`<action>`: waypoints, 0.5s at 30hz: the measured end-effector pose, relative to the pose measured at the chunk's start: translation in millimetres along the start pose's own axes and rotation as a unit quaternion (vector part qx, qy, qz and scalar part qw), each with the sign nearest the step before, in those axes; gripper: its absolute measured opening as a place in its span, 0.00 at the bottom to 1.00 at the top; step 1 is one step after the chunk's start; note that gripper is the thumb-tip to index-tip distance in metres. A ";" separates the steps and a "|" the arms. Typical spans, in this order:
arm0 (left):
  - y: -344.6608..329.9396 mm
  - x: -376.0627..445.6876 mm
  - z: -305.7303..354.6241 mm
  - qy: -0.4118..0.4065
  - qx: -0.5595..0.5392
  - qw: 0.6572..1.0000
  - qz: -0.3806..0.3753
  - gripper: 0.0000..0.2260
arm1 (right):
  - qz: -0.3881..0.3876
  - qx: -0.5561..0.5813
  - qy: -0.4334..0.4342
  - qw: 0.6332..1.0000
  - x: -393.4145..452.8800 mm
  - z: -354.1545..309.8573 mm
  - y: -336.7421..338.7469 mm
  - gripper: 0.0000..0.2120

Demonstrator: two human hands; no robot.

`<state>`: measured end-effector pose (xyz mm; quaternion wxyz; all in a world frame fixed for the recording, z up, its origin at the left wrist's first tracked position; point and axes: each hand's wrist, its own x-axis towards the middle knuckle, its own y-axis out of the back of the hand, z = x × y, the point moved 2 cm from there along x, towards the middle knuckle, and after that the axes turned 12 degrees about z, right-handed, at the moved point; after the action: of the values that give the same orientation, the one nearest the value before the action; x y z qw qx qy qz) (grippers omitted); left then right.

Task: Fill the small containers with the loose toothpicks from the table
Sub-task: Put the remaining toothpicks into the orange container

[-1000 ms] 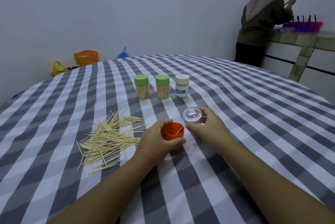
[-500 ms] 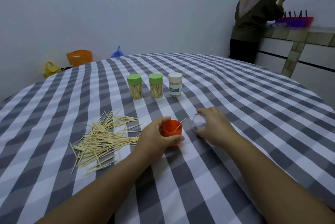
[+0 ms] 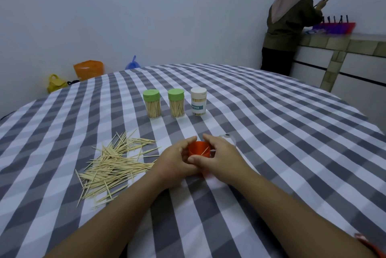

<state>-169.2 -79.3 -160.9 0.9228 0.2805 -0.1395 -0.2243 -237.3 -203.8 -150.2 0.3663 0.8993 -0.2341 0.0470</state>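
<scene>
A small orange container point(image 3: 198, 149) with one toothpick leaning inside sits on the checked tablecloth point(image 3: 271, 132). My left hand point(image 3: 175, 161) grips it from the left. My right hand point(image 3: 219, 157) holds it from the right, index finger over the far rim and thumb at the near side. A clear plastic piece point(image 3: 229, 138) lies on the cloth just behind my right hand, mostly hidden. The pile of loose toothpicks point(image 3: 117, 163) spreads to the left of my left hand.
Two green-lidded jars point(image 3: 151, 104) point(image 3: 176, 103) and a white-lidded jar point(image 3: 198, 101), all full of toothpicks, stand in a row behind my hands. A person point(image 3: 290, 19) stands at a counter at the far right. Bags point(image 3: 88, 69) lie on the floor beyond the table.
My right hand has set the clear piece down on the cloth and moved left onto the orange container. My left hand has kept its hold.
</scene>
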 end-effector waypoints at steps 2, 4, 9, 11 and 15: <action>4.2 3.7 -2.3 0.017 -0.038 0.998 -0.038 0.37 | 0.001 0.000 -0.006 1.000 1.5 2.3 0.3 0.35; 8.2 8.1 -3.8 0.027 -0.058 0.997 -0.042 0.34 | -0.001 -0.004 -0.016 1.000 4.5 4.8 4.6 0.35; 4.2 25.1 0.1 -0.010 0.095 0.992 0.083 0.19 | -0.029 -0.045 -0.016 0.998 10.5 8.3 19.1 0.34; -3.4 33.2 4.4 -0.016 0.144 0.985 0.092 0.17 | -0.040 -0.041 -0.011 0.998 11.6 8.7 20.5 0.34; -12.2 47.5 12.4 -0.008 0.233 0.972 0.040 0.14 | -0.042 -0.039 -0.005 0.998 12.2 10.1 19.9 0.35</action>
<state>-137.2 -117.3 -151.7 0.8390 0.4801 -0.2069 -0.1508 -236.4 -227.8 -141.8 0.4016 0.8937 -0.1993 0.0177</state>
